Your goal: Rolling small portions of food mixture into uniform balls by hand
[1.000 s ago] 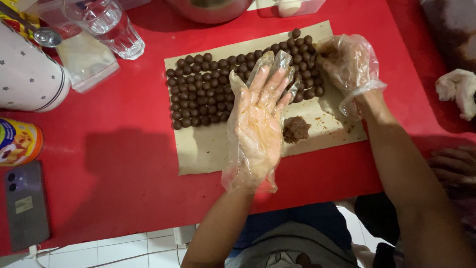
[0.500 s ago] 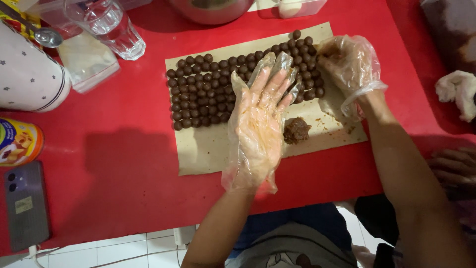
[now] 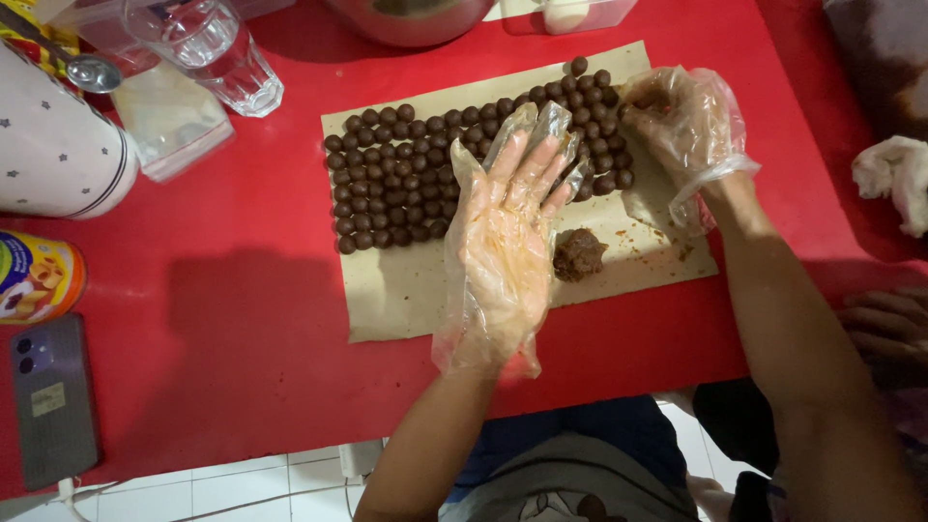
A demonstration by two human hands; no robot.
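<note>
A sheet of brown paper (image 3: 406, 290) lies on the red table (image 3: 222, 319) and carries several rows of small brown balls (image 3: 396, 184). My left hand (image 3: 507, 227), in a loose clear plastic glove, is flat with its fingers spread over the paper, covering the right part of the rows. Just right of it sits a brown lump of dough (image 3: 578, 254). My right hand (image 3: 686, 121), also gloved, is curled at the far right end of the rows, its fingertips pinched on a brown ball.
A drinking glass (image 3: 208, 48), a small clear bag (image 3: 169, 116) and a white starred container (image 3: 53, 155) stand at the back left. A yellow can (image 3: 34, 275) and a phone (image 3: 53, 401) lie at the left edge. Another person's hand (image 3: 884, 324) rests at the right, below a white cloth (image 3: 894, 174).
Hardly anything differs. My left hand stays flat over the paper, and my right hand stays at the end of the rows with only a slight shift of its fingers.
</note>
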